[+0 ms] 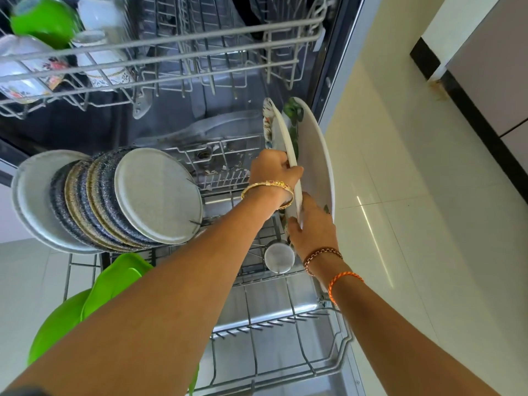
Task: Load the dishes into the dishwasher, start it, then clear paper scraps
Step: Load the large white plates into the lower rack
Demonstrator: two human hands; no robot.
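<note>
The dishwasher stands open with its lower rack (pixel 285 321) pulled out. Two large white plates with green leaf print stand on edge at the rack's right side. My left hand (pixel 271 170) grips the rim of the inner plate (pixel 285 138). My right hand (pixel 313 221) holds the lower edge of the outer plate (pixel 314 150). A row of several grey and blue speckled plates (pixel 114 195) stands upright on the rack's left. Green plastic bowls (pixel 94 295) sit at the rack's front left. A steel cup (pixel 279 257) lies in the rack just below my right hand.
The upper rack (pixel 171 52) is pulled out overhead and holds a green cup (pixel 43 21) and patterned white mugs (pixel 105 67). Small scraps lie on the dishwasher floor (pixel 225 167). Cream floor tiles (pixel 414 195) stretch to the right, with a cabinet (pixel 485 67) at the far right.
</note>
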